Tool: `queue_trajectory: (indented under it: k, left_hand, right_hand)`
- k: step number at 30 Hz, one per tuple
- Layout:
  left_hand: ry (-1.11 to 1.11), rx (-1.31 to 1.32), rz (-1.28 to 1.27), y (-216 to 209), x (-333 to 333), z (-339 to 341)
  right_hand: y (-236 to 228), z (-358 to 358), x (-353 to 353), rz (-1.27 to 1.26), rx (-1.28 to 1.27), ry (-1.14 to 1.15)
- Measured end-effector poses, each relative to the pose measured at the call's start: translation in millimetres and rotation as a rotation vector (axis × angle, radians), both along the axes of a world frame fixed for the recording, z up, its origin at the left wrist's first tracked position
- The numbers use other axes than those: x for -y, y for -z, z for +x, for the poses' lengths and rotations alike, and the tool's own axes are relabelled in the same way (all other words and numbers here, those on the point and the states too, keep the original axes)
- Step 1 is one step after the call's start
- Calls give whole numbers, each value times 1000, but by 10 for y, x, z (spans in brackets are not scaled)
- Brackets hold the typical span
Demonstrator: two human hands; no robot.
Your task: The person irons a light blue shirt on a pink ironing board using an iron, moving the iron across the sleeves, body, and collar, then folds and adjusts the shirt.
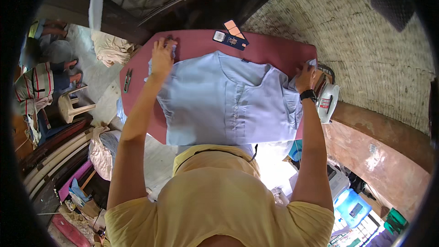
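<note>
A light blue blouse (196, 96) with a buttoned placket and a round, open neckline lies spread face up on a dark red padded board (274, 45). At its left sleeve, my left hand (163, 59) is closed with bent fingers, and blue cloth shows on both sides of it. My right hand (305, 78), with a black watch on the wrist, grips the right sleeve; a bit of cloth sticks out past its fingertips. Thread snips (128, 81) lie to the left of my left hand. Hang tags (231, 39), dark blue and peach, rest beyond the neckline.
A white iron (327, 104) stands at the board's right edge, close to my right wrist. To the left are a beige cloth heap (111, 48), a plastic stool (73, 104) and another person's feet (75, 77). A blue water jug (352, 207) is at lower right.
</note>
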State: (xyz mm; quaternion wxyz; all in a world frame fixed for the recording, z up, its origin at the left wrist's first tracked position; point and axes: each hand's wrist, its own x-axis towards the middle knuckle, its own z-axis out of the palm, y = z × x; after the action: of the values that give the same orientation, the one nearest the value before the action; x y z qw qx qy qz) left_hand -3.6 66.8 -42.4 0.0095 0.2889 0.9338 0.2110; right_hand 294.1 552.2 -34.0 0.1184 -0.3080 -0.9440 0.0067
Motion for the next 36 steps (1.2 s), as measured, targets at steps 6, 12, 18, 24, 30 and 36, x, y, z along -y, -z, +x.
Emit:
queue_trajectory:
  k: [6, 12, 18, 24, 30, 36]
  left_hand:
    - [-90, -446, -263, -607, -492, 392]
    - [102, -54, -34, -145, -1000, 647]
    - [205, -220, 276, -428, -1982, 1250]
    - [312, 116, 341, -56, -2855, 1907]
    - [-24, 371, 654, 17, -3089, 2015]
    - [-64, 178, 703, 120, -3140, 2105]
  right_hand:
    - [-220, 143, -291, 371, -11, 148]
    - [-304, 260, 393, -204, 121, -189]
    - [-185, 416, -44, -333, -148, -170]
    - [-639, 758, 18, -378, 326, -516]
    - [-360, 1164, -324, -385, 490, -173]
    - [-357, 992, -68, 172, 136, -66]
